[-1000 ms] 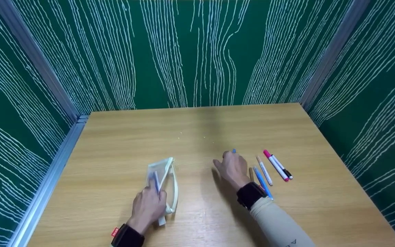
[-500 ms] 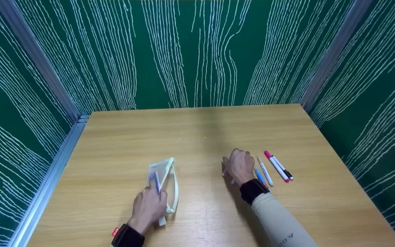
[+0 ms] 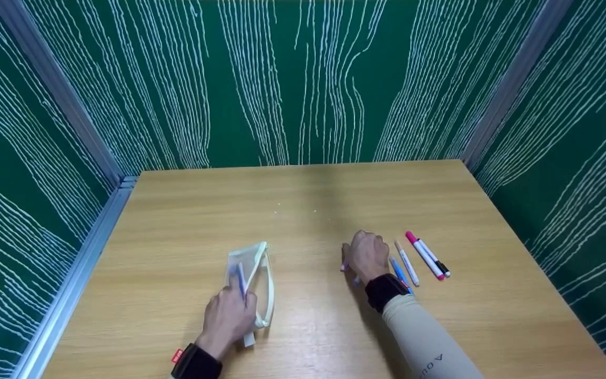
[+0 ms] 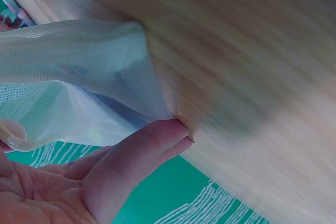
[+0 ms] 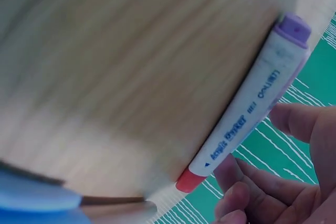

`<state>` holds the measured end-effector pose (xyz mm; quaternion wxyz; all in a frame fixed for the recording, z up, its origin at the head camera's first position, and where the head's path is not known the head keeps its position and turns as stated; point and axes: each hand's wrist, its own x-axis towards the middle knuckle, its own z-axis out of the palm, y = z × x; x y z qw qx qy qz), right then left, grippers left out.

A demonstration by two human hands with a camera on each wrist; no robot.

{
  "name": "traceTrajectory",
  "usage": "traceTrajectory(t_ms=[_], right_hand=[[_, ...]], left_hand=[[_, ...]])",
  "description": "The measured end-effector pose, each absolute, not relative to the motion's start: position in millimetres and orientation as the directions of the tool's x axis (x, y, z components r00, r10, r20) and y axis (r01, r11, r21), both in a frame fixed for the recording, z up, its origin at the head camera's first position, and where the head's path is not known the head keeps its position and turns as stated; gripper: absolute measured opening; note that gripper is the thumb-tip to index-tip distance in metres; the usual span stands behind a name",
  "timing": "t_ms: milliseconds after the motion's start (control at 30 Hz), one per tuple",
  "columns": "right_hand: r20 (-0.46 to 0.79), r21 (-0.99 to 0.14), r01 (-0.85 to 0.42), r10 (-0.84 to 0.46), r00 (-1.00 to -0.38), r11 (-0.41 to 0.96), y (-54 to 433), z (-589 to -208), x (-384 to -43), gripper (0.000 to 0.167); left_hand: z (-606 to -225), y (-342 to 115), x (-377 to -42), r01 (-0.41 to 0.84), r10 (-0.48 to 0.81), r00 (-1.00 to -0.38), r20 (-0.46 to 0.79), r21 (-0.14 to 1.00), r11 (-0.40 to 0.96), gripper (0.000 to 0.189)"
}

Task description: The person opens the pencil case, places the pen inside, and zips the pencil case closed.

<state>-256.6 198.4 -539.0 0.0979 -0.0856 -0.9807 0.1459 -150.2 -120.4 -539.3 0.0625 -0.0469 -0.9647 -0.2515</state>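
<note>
A pale, see-through mesh zip pouch stands left of centre, its mouth facing right. My left hand grips its near side; in the left wrist view the fingers pinch the mesh cloth. A long bluish shape shows at the pouch beside that hand. Over the table right of centre, my right hand bends down with curled fingers. In the right wrist view its thumb and fingers hold a white acrylic marker with a purple end and a red end. From above, the hand mostly hides it.
Right of my right hand lie a blue marker, a white marker with a tan end, a pink-ended marker and a black-ended one. Green patterned panels and metal posts enclose the wooden table.
My right hand has shifted slightly right and come down over the markers beside it, covering a brown-ended one. The left hand and the pouch stay where they were.
</note>
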Motion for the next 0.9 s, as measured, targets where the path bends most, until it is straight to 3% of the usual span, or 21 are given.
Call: traceTrajectory(t_ms=[233, 467, 600, 833, 900], right_hand=[[0.149, -0.306, 0.115, 0.166, -0.975, 0.945, 194.9, -538.2, -255.6, 0.019], [0.097, -0.339, 0.118, 0.160, -0.982, 0.933, 190.7, -535.1, -255.4, 0.051], [0.083, -0.349, 0.129, 0.168, -0.982, 0.928, 187.8, -535.1, -255.5, 0.058], [0.074, -0.363, 0.120, 0.157, -0.985, 0.924, 185.6, -534.2, -254.6, 0.037], [0.079, -0.360, 0.114, 0.152, -0.985, 0.926, 185.4, -534.0, -254.4, 0.038]], left_hand=[[-540.4, -120.4, -151.1, 0.125, 0.058, -0.986, 0.155, 0.465, 0.877, 0.057], [-540.3, -119.9, -150.8, 0.111, 0.053, -0.989, 0.135, 0.472, 0.874, 0.062], [-540.4, -119.7, -150.4, 0.106, 0.051, -0.991, 0.127, 0.478, 0.872, 0.064], [-539.1, -119.2, -150.5, 0.098, 0.050, -0.993, 0.110, 0.488, 0.868, 0.066], [-538.6, -119.1, -150.9, 0.093, 0.048, -0.993, 0.104, 0.493, 0.865, 0.066]])
